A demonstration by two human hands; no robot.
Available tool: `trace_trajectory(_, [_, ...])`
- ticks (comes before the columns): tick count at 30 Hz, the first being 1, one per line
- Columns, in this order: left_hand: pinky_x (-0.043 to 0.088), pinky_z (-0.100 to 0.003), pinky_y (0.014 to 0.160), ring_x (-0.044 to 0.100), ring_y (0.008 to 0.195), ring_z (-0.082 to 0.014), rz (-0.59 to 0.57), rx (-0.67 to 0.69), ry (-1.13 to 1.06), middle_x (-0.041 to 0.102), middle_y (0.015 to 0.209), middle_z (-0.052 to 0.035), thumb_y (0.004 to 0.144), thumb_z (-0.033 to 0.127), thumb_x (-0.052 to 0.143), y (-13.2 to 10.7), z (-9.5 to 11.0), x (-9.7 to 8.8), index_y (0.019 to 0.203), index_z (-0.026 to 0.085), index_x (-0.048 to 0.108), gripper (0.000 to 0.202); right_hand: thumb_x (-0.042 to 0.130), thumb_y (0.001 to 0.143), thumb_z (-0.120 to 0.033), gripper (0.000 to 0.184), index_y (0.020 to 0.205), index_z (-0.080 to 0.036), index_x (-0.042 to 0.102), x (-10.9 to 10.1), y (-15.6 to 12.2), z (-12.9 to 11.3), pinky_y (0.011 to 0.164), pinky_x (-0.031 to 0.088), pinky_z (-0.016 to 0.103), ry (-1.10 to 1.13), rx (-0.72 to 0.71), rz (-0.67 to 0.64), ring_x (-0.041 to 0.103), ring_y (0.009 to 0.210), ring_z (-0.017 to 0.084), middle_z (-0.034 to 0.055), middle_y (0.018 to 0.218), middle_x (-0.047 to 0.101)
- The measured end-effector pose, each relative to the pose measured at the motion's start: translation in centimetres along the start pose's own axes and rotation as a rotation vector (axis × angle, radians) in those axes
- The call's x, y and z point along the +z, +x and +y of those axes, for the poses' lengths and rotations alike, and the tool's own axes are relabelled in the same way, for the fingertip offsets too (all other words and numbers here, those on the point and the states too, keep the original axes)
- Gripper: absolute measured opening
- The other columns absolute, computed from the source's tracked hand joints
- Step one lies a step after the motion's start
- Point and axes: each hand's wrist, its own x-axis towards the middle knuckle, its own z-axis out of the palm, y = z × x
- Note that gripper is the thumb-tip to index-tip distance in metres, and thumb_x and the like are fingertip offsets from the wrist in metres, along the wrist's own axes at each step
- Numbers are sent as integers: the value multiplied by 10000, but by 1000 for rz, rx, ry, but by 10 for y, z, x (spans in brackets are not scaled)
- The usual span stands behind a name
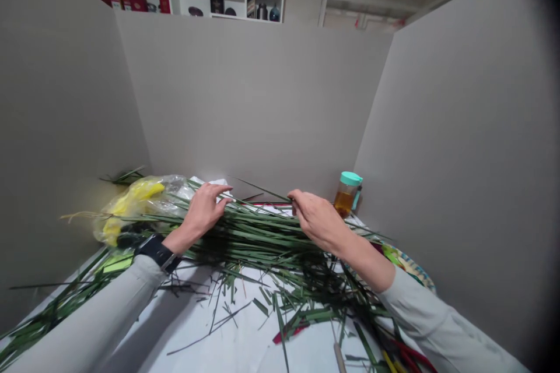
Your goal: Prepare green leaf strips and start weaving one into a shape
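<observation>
A heap of long green leaf strips [258,236] lies across a white table [245,344]. My left hand [205,210] rests on top of the heap, its fingertips pinching a thin pale strip [238,200]. My right hand [315,218] pinches the other end of what looks like the same strip, fingers closed. Both arms wear light grey sleeves, and a dark watch [158,252] sits on the left wrist.
A clear plastic bag with yellow contents [135,201] lies at the back left. A jar of amber liquid with a teal lid [347,192] stands at the back right. Cut green scraps litter the table front. Grey partition walls enclose three sides. A colourful plate [409,265] sits right.
</observation>
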Motion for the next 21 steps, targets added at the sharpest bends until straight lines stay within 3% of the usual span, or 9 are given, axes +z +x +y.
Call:
trace_trajectory(4, [498, -329, 793, 621, 861, -214, -102, -12, -456, 698, 951, -74, 786, 411, 635, -18, 47, 12, 969, 175, 701, 305, 411, 954, -116, 138, 990, -176, 531, -10, 6, -33, 654, 389, 256, 146, -37, -57, 578, 712, 147, 48, 848, 669])
trace_trajectory(7, [479, -279, 721, 591, 747, -168, -18, -42, -687, 663, 790, -58, 764, 431, 660, -28, 75, 18, 824, 143, 670, 294, 445, 964, -161, 111, 933, -195, 546, -23, 8, -51, 585, 373, 225, 253, -35, -72, 538, 591, 103, -7, 760, 659])
trace_trajectory(10, [440, -238, 666, 541, 670, -124, 93, -58, -823, 594, 693, -18, 754, 407, 694, -31, 89, 13, 737, 140, 605, 281, 488, 962, -229, 149, 844, -202, 576, -42, 7, -57, 571, 375, 211, 331, 8, -37, 538, 565, 88, -33, 680, 633])
trace_trajectory(15, [395, -218, 585, 480, 597, -96, 178, -55, -915, 510, 645, 15, 792, 419, 659, -35, 102, -5, 690, 160, 467, 337, 475, 966, -265, 261, 756, -191, 610, -65, -10, -61, 542, 392, 194, 423, 110, 7, 539, 527, 77, -34, 625, 641])
trace_trajectory(21, [411, -228, 627, 474, 635, -106, 104, 33, -780, 493, 672, 17, 860, 413, 577, -49, 117, -5, 730, 166, 464, 301, 417, 993, -300, 322, 742, -194, 587, -64, -27, -82, 540, 389, 201, 413, 151, 63, 532, 557, 85, -31, 665, 649])
